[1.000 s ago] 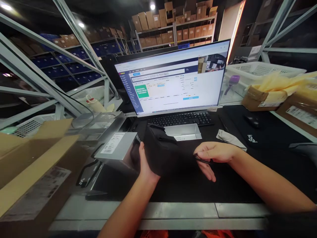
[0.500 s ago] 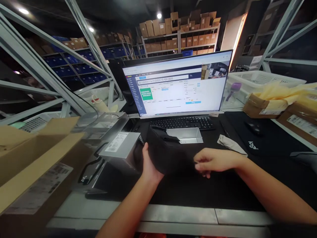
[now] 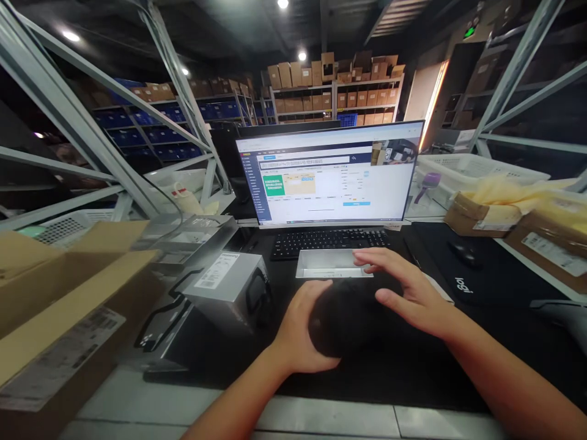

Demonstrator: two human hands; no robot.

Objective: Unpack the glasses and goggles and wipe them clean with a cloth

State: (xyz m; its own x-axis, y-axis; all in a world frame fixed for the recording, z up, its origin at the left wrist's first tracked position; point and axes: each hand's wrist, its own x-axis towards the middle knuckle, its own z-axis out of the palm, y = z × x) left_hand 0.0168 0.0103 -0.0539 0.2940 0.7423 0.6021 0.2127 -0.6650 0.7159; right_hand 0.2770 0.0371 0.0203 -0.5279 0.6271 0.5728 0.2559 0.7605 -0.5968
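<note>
My left hand (image 3: pixel 302 333) is wrapped round the left end of a black rounded object (image 3: pixel 343 318), which looks like a soft case; its details are lost against the black mat. Over the right side of that object is my right hand (image 3: pixel 408 290), its fingers spread and holding nothing. Just beyond the hands lies an open grey-white box (image 3: pixel 316 263), partly covered by my right fingertips. A grey product box (image 3: pixel 229 284) with a white label and a dark picture of goggles on its side stands left of my left hand.
A monitor (image 3: pixel 321 183) and a black keyboard (image 3: pixel 316 240) stand behind the hands. An open cardboard carton (image 3: pixel 64 299) fills the left. On the right are a mouse (image 3: pixel 463 252), a white basket (image 3: pixel 490 168) with a purple-headed tool (image 3: pixel 428 180), and cartons (image 3: pixel 557 238) with yellow packing.
The black object has come lower and nearer, turned in my left hand. My right hand has left its right end, opened and risen over it. The view has tilted up slightly.
</note>
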